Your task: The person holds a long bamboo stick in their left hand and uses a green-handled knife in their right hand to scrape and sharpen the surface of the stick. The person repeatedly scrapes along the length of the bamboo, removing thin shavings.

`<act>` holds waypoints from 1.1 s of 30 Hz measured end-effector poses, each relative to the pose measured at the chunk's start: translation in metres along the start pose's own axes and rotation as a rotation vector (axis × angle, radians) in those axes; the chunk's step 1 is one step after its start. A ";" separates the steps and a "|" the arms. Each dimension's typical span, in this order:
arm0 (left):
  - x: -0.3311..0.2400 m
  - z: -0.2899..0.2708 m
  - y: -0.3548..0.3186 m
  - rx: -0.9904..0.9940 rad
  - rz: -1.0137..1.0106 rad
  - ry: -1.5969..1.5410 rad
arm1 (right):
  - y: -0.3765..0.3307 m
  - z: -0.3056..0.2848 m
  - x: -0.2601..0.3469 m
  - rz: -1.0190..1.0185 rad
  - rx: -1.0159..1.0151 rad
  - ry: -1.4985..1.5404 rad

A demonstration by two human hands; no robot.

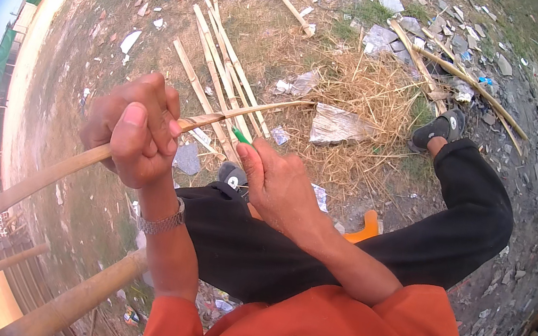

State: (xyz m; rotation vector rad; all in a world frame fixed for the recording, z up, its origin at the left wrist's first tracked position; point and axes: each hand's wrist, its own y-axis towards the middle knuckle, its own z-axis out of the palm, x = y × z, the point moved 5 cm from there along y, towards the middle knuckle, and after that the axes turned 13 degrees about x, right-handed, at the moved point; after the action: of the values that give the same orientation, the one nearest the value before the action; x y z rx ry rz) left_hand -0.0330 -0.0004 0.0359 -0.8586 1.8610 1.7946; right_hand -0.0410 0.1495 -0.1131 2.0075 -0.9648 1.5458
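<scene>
A long bamboo strip [250, 109] slants across the view from the lower left toward the straw, with a darker notch-like patch near its middle. My left hand [137, 126], with a metal watch at the wrist, is closed in a fist around it. Just right of that, my right hand [283, 188] is closed on a tool with a green handle [241, 136], whose end shows above the thumb. The rest of the tool is hidden or too hard to tell, so its kind stays unclear. The hands are apart, the right one below the strip.
Several split bamboo pieces [218, 65] lie on the ground ahead. Dry straw [371, 100] with a grey slab [339, 126] on it is between my feet. Broken rubble [381, 38] and bamboo poles [472, 84] lie at the far right. A thick bamboo pole [84, 293] runs beside my left arm.
</scene>
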 end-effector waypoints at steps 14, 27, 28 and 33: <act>-0.001 0.003 0.002 0.001 0.012 -0.026 | 0.008 -0.004 -0.046 0.184 -0.038 -0.111; 0.002 0.007 0.002 0.036 -0.020 -0.018 | 0.017 0.004 -0.110 0.216 -0.106 -0.100; 0.002 0.005 0.002 0.028 -0.007 -0.033 | 0.019 0.008 -0.114 0.184 -0.085 -0.060; 0.001 -0.002 0.000 -0.029 -0.041 -0.061 | 0.016 0.022 -0.135 0.245 -0.077 -0.205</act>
State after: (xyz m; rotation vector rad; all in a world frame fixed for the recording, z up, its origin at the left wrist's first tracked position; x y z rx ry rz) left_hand -0.0335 -0.0026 0.0352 -0.8366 1.7717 1.8063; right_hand -0.0569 0.1598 -0.2495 2.0854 -1.3747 1.4153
